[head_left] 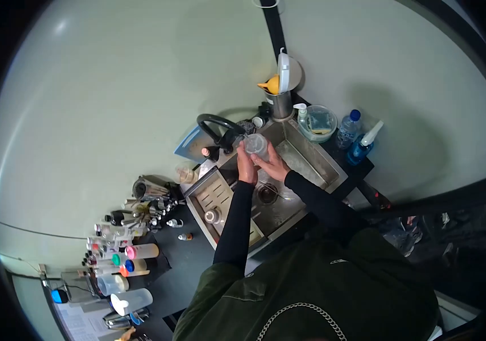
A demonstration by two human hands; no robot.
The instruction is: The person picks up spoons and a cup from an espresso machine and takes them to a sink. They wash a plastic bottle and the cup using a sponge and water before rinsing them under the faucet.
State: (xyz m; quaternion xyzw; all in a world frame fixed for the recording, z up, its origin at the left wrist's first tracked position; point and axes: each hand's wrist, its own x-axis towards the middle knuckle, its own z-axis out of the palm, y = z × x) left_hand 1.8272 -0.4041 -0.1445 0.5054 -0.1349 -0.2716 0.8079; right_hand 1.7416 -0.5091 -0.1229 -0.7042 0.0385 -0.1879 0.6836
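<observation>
A clear, round container [256, 144] is held between both hands over the metal sink, close to the mouth of the black curved faucet [218, 120]. My left hand [246, 166] wraps its near left side, and my right hand [275, 165] grips it from the right. Below the hands lie the drain [266, 194] and the sink basin [301, 159]. Left of my left forearm, a small round container [213, 216] sits on the slotted tray [212, 194].
Right of the sink stand a tub [318, 124], a water bottle [348, 129] and a blue spray bottle [360, 150]. Behind is a metal canister [280, 106]. Several bottles, including a pink-capped one [142, 251], line the counter's left side.
</observation>
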